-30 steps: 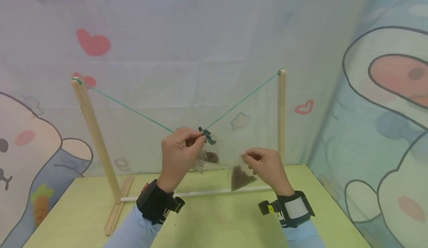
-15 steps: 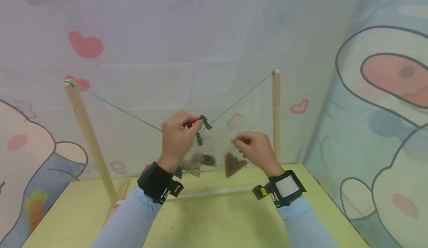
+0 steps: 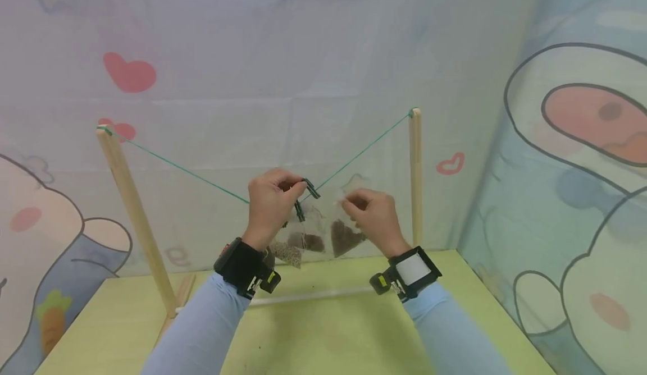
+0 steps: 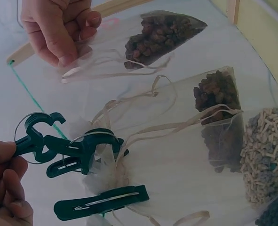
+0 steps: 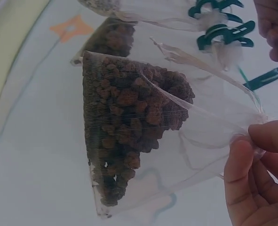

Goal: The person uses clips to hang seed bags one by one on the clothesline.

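My left hand (image 3: 273,206) pinches a dark green spring clip (image 4: 33,141) by its handles; in the left wrist view its jaws stand apart with nothing between them. To the right, my right hand (image 3: 376,215) pinches the gathered top of a sheer drawstring bag (image 5: 129,108) holding reddish-brown stones. This bag hangs free of the green string (image 3: 182,168). Just below the left hand, another bag of brown stones (image 4: 218,94) and a bag of pale pellets (image 4: 266,155) hang from the string by green clips (image 4: 99,202). A bag with dark contents (image 4: 275,209) is partly cut off.
Two wooden posts (image 3: 136,212) (image 3: 415,178) hold the sagging string. A white rod (image 3: 313,295) runs low between them above the pale yellow table (image 3: 323,335). Printed cloth (image 3: 283,55) covers the back and sides.
My right hand has moved left and up with the stone bag, nearer the string. The left hand has risen a little with the clip, exposing more of the hanging bags.
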Tool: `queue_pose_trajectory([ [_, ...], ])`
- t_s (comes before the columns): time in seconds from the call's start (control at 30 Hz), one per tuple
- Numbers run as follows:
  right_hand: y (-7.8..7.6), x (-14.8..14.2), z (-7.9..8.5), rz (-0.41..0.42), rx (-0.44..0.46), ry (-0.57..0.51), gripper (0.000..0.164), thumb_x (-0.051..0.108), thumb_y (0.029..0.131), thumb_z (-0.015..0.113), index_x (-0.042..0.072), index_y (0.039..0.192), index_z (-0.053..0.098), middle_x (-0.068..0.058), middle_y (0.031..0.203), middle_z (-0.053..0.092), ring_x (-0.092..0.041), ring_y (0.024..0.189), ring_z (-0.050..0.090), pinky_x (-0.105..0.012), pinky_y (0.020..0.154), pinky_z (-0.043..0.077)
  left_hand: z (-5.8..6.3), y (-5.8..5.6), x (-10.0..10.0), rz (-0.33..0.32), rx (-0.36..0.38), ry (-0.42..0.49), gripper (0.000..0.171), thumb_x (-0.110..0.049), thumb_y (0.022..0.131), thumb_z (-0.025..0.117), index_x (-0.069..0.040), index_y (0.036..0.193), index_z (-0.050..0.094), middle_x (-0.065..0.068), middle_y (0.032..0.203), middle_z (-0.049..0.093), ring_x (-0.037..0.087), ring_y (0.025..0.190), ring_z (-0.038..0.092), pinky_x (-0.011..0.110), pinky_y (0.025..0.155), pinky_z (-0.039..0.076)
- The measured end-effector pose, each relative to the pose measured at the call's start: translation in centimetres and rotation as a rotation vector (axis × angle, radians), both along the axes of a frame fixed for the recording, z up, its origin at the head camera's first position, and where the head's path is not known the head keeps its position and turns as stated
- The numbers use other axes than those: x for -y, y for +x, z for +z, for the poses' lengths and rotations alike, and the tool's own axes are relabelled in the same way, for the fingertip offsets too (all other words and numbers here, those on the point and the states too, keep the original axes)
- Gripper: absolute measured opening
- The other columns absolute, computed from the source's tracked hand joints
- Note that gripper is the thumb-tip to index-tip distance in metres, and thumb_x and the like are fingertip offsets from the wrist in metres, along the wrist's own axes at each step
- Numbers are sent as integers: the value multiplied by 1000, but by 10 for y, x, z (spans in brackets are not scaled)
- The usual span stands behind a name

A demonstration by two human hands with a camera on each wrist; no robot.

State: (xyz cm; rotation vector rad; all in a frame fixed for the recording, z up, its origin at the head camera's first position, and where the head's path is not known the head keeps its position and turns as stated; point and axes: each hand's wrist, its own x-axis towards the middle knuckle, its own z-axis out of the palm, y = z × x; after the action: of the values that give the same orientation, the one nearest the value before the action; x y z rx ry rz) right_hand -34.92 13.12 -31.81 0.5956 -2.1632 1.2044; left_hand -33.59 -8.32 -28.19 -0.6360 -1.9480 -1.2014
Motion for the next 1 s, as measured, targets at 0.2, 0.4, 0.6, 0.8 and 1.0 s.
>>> queue_pose_trajectory([
  [0.2, -9, 8, -7, -38, -27, 31, 6, 7, 93, 76, 1, 92, 78, -11, 80, 76, -16, 61, 65, -23, 59, 51, 1, -2, -2, -13, 67, -2, 7, -3, 93, 75, 2, 94, 80, 17, 89, 72, 31, 79, 67, 36, 69, 52],
  [0.4, -15, 12, -9, -75, -82, 50, 6, 6, 92, 77, 1, 90, 78, -12, 81, 77, -23, 68, 70, -30, 63, 53, 1, -2, -4, -40, 160, -16, 8, -5, 94, 74, 0, 95, 80, 15, 89, 73, 29, 80, 67, 38, 71, 54],
  [0.6, -16, 17, -5, -82, -100, 22, 7, 7, 92, 76, 1, 91, 79, -11, 79, 77, -21, 62, 70, -30, 59, 54, 0, -4, -7, -47, 198, -25, 8, -5, 93, 75, -1, 94, 81, 15, 89, 74, 29, 80, 68, 37, 70, 54],
  [0.8, -13, 21, -1, -16, -40, -19, 8, 7, 93, 74, 1, 91, 79, -10, 76, 76, -19, 57, 69, -25, 53, 53, -2, -5, -10, -35, 184, -43, 8, -5, 93, 75, -1, 94, 81, 15, 89, 75, 29, 79, 68, 36, 69, 54],
  [1.0, -13, 21, 0, 23, 9, -39, 12, 7, 95, 71, -1, 92, 79, -15, 77, 75, -19, 58, 68, -22, 54, 51, -4, -6, -12, -10, 150, -83, 9, -5, 91, 76, -1, 95, 82, 14, 88, 76, 27, 76, 68, 33, 66, 53],
])
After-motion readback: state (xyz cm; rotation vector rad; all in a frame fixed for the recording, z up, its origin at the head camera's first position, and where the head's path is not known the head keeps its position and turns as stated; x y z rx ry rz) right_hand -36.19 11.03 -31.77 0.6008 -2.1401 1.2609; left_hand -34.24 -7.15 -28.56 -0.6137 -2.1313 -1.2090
